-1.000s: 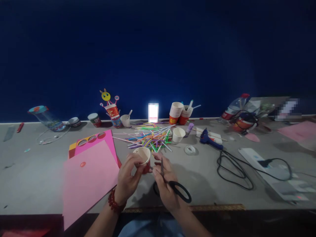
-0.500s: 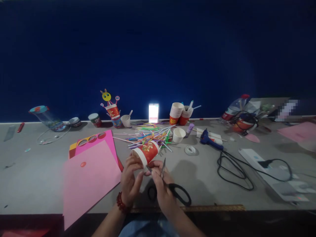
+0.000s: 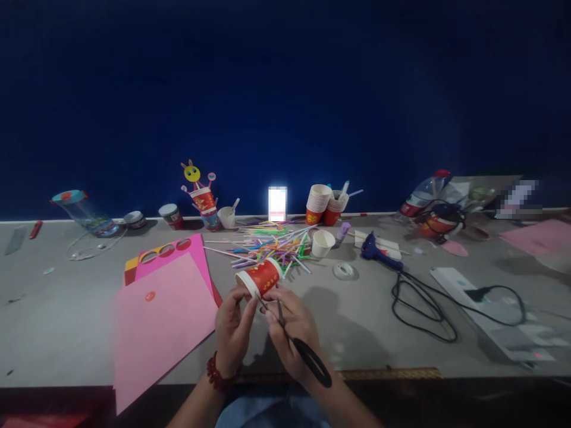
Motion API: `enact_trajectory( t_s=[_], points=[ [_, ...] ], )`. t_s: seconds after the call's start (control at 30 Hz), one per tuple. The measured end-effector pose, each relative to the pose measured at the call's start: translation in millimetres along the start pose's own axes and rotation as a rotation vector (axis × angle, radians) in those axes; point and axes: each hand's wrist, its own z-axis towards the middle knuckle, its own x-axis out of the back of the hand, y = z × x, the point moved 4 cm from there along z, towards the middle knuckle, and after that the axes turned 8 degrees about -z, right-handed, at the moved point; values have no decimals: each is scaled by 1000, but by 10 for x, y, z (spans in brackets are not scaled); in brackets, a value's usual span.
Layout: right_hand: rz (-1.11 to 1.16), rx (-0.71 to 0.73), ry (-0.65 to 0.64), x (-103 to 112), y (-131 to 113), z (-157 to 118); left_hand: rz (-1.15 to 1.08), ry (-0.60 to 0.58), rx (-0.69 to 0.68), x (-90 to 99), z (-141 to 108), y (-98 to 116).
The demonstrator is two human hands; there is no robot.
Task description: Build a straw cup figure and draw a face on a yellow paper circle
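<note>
A red paper cup (image 3: 264, 278) with a white rim and gold print lies tilted on its side in the air, its mouth toward the lower left. My left hand (image 3: 232, 324) grips it by the rim, thumb on the outside. Black-handled scissors (image 3: 307, 356) are in my right hand (image 3: 292, 327), with the blades parted and one near the cup's rim. Fingers of my right hand also reach the cup's underside. Whether the blades cut the paper at this moment I cannot make out.
Colourful straws (image 3: 276, 244) are piled behind the cup. Pink paper sheets (image 3: 165, 315) lie left. A white tape roll (image 3: 344, 271), a blue glue gun (image 3: 379, 252) and a power strip (image 3: 486, 315) are on the right. Stacked cups (image 3: 317, 205) and a decorated cup figure (image 3: 204, 205) stand behind.
The cup has turned slightly and come a little lower left. The scissors have swung in my right hand, their blades now pointing more toward the rim.
</note>
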Motion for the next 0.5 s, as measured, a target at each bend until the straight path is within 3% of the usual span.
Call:
enact_trajectory(
  t_s=[0.17, 0.37, 0.5],
  points=[
    [4, -4, -16, -18, -8, 20, -84, -61, -32, -56, -7, 54],
    [119, -185, -61, -63, 12, 5, -229, 50, 21, -95, -105, -15],
    [-29, -5, -53, -43, -4, 23, -308, 172, 228, -70, -125, -87]
  ],
)
